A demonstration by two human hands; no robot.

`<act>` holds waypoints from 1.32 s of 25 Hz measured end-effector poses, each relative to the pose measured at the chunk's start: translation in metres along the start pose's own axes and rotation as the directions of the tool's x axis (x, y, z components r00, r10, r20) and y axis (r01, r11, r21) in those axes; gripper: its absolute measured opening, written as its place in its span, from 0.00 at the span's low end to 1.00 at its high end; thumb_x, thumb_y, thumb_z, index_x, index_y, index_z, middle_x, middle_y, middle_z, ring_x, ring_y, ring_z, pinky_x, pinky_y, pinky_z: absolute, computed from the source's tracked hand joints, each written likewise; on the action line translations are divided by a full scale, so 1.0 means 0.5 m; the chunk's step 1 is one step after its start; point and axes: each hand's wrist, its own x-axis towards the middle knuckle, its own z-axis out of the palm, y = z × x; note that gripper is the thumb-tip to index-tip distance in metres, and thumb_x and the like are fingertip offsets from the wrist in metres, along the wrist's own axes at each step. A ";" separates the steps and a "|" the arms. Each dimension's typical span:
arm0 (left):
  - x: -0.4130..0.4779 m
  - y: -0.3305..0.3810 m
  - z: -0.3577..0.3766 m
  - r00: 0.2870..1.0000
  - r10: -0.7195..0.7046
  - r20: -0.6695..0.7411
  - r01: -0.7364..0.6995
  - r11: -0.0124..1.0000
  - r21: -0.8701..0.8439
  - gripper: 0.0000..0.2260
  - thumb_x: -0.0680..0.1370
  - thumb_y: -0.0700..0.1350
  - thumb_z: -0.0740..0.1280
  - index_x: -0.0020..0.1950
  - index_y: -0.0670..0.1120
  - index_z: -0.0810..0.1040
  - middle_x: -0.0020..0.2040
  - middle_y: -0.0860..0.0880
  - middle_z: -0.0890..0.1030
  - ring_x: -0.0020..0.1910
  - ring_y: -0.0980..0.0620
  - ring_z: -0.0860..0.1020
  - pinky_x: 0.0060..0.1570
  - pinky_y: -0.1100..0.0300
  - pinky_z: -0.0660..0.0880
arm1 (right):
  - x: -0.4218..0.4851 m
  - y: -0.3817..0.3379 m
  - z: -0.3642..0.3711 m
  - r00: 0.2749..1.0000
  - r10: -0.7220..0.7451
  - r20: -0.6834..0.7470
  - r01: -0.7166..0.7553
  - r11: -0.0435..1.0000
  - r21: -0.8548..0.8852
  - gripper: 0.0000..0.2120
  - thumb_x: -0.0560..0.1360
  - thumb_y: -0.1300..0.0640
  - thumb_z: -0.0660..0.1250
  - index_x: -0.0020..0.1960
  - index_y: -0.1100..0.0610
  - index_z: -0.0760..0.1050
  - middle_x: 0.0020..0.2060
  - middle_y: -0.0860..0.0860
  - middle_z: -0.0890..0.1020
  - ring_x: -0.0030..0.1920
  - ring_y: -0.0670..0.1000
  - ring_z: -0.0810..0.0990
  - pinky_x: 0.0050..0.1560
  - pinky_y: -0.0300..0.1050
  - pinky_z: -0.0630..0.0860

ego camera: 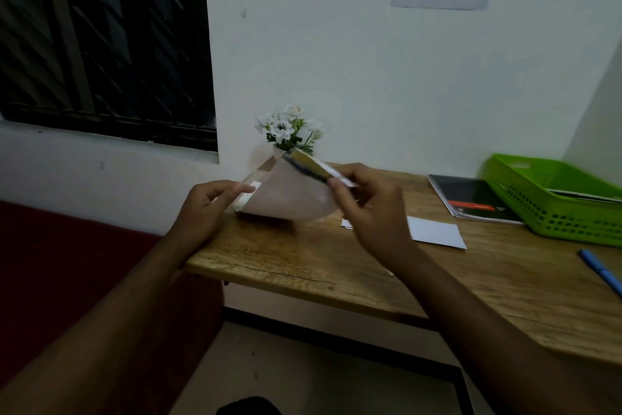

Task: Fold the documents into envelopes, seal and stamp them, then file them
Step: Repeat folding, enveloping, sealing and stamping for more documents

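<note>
The pale pink paper envelope (pixel 289 195) was held in the air between both hands, above the far left part of the brown wooden desk (pixel 303 263). The left hand (pixel 205 209) pinched its left edge with thumb and fingers. The right hand (pixel 367 199) pinched the upper right corner, where a blurred yellowish and dark strip showed. A white sheet of paper (pixel 437 233) lay on the desk just behind the right hand, near a green plastic basket (pixel 552 199).
</note>
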 end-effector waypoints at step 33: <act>0.153 0.100 0.398 0.779 0.390 0.490 -0.626 0.512 0.588 0.42 0.64 0.67 0.66 0.72 0.48 0.61 0.66 0.49 0.70 0.64 0.50 0.68 0.69 0.41 0.53 | 0.020 0.312 -0.221 0.741 0.666 0.085 -0.670 0.726 0.151 0.12 0.74 0.65 0.69 0.56 0.55 0.78 0.48 0.53 0.84 0.47 0.51 0.84 0.40 0.42 0.82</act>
